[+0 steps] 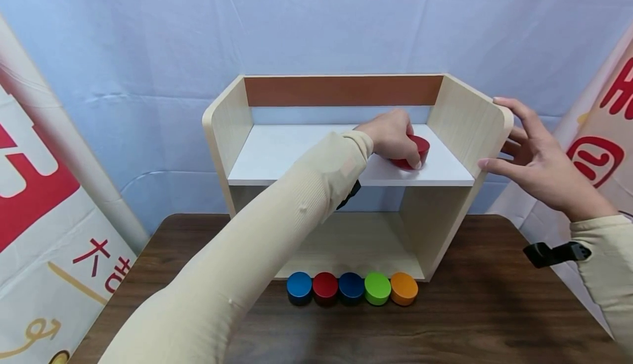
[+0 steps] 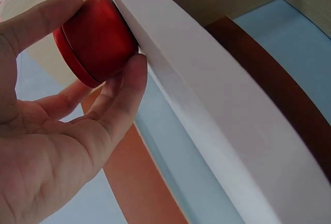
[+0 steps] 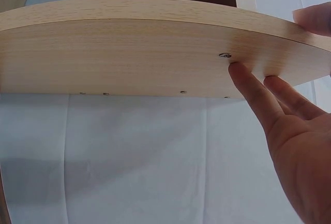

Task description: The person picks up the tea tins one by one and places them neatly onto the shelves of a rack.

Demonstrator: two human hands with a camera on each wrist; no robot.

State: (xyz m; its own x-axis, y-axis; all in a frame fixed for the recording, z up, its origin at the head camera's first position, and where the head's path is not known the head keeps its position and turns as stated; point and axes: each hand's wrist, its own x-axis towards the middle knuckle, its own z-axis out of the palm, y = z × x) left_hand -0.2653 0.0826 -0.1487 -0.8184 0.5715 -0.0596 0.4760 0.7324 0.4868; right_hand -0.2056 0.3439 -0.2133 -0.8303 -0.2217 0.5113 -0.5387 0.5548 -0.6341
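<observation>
My left hand [image 1: 395, 141] reaches over the white upper shelf [image 1: 296, 155] of a light wooden shelf unit and grips a red round disc [image 1: 417, 149] near the shelf's right end. In the left wrist view, thumb and fingers pinch the red disc [image 2: 95, 38], whose flat face is against the shelf board [image 2: 217, 105]. My right hand [image 1: 509, 138] lies with straight fingers [image 3: 258, 94] against the outer face of the unit's right side panel [image 3: 129, 53], its thumb at the panel's edge.
Five round discs stand in a row on the dark wooden table [image 1: 494, 309] in front of the unit: blue [image 1: 299, 287], red [image 1: 325, 287], blue [image 1: 351, 287], green [image 1: 378, 288], orange [image 1: 404, 288]. Blue cloth hangs behind and banners stand at both sides.
</observation>
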